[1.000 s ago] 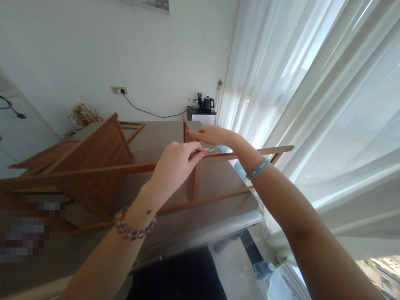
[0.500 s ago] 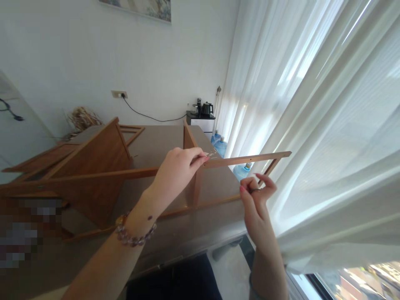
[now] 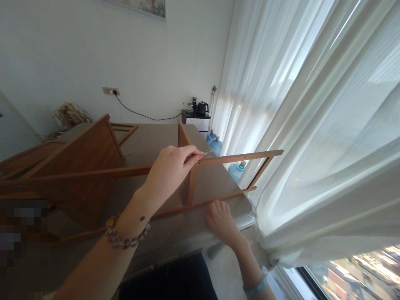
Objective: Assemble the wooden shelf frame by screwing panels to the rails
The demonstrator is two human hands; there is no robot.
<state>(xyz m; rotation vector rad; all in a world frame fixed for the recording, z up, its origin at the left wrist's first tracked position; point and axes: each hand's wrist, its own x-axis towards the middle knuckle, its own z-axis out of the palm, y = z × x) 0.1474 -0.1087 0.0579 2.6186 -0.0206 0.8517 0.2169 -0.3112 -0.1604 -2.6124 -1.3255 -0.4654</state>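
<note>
My left hand point(image 3: 175, 166) is closed in a pinch over the upper rail of a brown wooden frame point(image 3: 240, 158), where a crosspiece meets it. Whatever its fingertips hold is too small to make out. Small pale pieces point(image 3: 206, 153) lie on the table just past those fingertips. Lower down, my right hand point(image 3: 221, 221) rests at the near table edge beside the frame's lower rail point(image 3: 225, 197). Its fingers are curled under, and anything inside them is hidden. The frame lies on its side, joined to a wide wooden panel point(image 3: 84, 166) at the left.
The brown table point(image 3: 153, 141) bears another wooden frame piece point(image 3: 128, 133) and a dried bundle point(image 3: 71, 114). Behind it stands a small cabinet point(image 3: 200, 123) with a black kettle point(image 3: 203, 108). Blue water bottles point(image 3: 236, 170) stand on the floor by the white curtain point(image 3: 281, 125).
My right hand has come down and left, from a raised pinch near the frame's right end to the table edge. My left hand stays at the joint. The view has shifted slightly.
</note>
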